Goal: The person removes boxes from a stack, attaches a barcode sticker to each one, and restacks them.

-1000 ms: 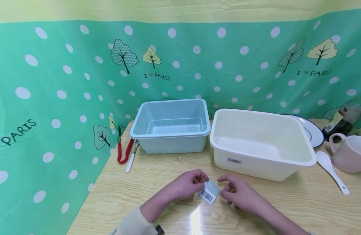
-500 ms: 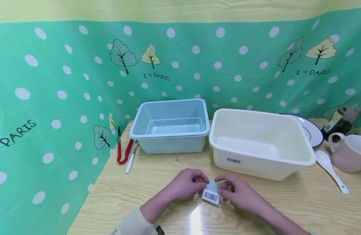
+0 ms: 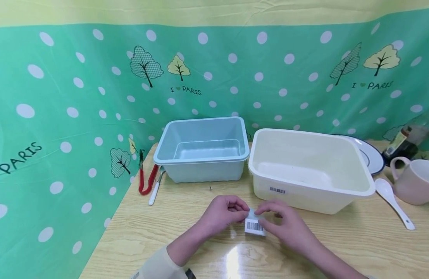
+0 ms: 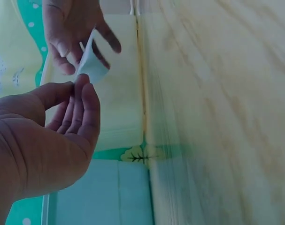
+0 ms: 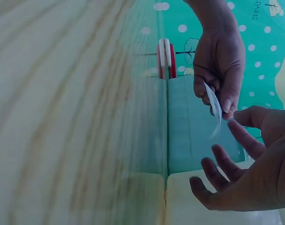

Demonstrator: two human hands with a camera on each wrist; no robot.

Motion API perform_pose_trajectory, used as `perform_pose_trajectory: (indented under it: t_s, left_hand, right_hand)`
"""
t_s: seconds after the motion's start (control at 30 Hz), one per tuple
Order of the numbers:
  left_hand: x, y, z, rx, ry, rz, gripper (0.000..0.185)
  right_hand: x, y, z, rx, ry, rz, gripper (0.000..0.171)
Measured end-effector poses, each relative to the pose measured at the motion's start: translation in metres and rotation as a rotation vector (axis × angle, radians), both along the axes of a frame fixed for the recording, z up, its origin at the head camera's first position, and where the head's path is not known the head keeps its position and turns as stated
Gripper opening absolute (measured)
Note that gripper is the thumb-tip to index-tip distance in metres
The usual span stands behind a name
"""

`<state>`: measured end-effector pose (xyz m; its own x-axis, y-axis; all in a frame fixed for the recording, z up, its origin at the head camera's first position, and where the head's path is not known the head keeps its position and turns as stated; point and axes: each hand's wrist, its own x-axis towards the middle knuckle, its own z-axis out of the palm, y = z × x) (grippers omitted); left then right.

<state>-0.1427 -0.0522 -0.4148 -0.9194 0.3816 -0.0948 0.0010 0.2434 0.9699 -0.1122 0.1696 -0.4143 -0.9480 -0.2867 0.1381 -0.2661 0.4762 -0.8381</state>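
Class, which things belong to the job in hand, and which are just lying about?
In the job:
- left hand
- right hand
- barcoded piece

Apparently just lying about:
- blue tub
- cream tub
- red-handled tool
- white-handled utensil
- white spoon
- plate
- mug
- bottle

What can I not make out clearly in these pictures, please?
Any small print on the packet, head view: too small.
Packet's far part, head view: partly covered by the left hand and right hand.
Plate, head view: left part behind the white bin.
Mug, head view: cut off by the right edge.
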Motion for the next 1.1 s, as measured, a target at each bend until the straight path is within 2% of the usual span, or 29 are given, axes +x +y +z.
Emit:
perform_pose_trajectory:
  t_s: [0.23,0.37,0.53,0.73,1.1]
  left_hand:
    - [0.004,0.005,0.002,0.077,-0.026,0.000,0.008]
    - [0.005,0.008,0.002,0.165,-0.066,0.011,0.012]
    - [0.007,0.011,0.002,0.257,-0.140,0.029,0.015]
    - [0.009,0.013,0.002,0.305,-0.199,0.061,0.016]
    - [0.011,0.014,0.000,0.360,-0.210,0.067,0.016]
  right_hand:
    - [0.002,-0.003,-0.002,0.015,0.121,0.022,0.032]
    - [0.002,-0.004,-0.004,-0.007,0.178,0.044,0.033]
    - [0.003,-0.005,-0.005,-0.014,0.193,0.033,0.033]
    - [0.003,-0.005,-0.003,-0.018,0.184,0.035,0.034]
    - [0.003,-0.005,-0.004,-0.062,0.225,0.049,0.027]
